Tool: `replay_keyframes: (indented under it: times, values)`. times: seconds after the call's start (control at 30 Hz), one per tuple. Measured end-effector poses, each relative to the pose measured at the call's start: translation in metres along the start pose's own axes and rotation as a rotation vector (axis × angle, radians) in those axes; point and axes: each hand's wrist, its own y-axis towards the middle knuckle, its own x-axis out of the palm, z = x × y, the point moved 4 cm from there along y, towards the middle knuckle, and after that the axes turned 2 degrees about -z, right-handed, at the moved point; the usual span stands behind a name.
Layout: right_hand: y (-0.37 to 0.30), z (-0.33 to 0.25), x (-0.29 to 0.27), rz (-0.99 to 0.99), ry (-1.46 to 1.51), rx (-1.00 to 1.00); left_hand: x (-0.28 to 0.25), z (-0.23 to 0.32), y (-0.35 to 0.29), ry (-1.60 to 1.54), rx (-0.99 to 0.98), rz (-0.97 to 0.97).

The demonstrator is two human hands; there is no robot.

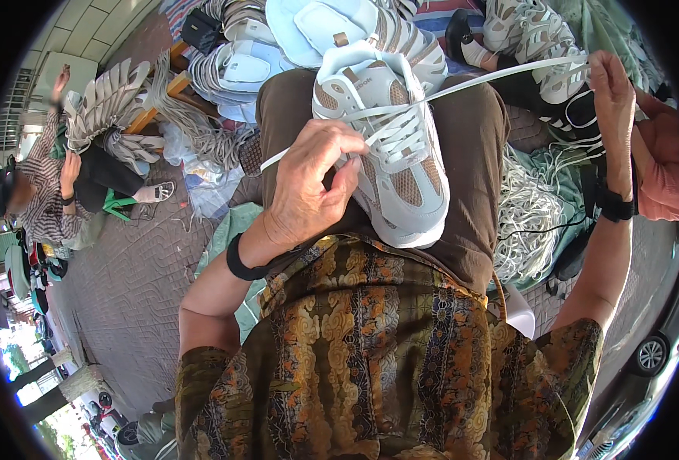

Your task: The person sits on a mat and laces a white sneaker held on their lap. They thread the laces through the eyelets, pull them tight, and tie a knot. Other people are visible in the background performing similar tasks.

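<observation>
A white and grey sneaker (389, 146) with tan mesh panels rests across my lap, toe toward me. Its white shoelace (501, 74) is threaded through the eyelets and stretches taut to the upper right. There my raised right hand (614, 96) pinches the lace near its end. At the left side of the lacing, my left hand (316, 172) has its thumb and index finger curled around lace at the eyelets; the fingertips partly hide the spot. Another loose lace end (274, 159) sticks out to the left behind that hand.
Stacked pale shoe uppers (240, 69) lie ahead of my knees. A heap of white laces (530, 218) lies on green cloth at the right. One person (48, 180) sits at the left with uppers; another person's sleeve (665, 169) is close by my right arm. A car (650, 356) stands at lower right.
</observation>
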Motion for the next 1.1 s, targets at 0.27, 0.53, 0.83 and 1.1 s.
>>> replay_keyframes:
  times: [0.27,0.53,0.83,1.1]
  values:
    - [0.016,0.028,0.0,-0.082,-0.07,0.009,-0.001,-0.017,0.022,0.255,0.052,0.082]
    - [0.045,0.037,-0.013,0.012,-0.442,-0.016,0.006,-0.029,0.017,0.331,0.061,0.027]
    - [0.065,0.089,0.036,-0.197,-0.359,-0.097,0.006,-0.031,0.012,0.331,0.052,0.11]
    - [-0.016,-0.083,0.114,-0.544,0.351,-0.102,-0.012,-0.039,0.002,0.237,-0.094,0.16]
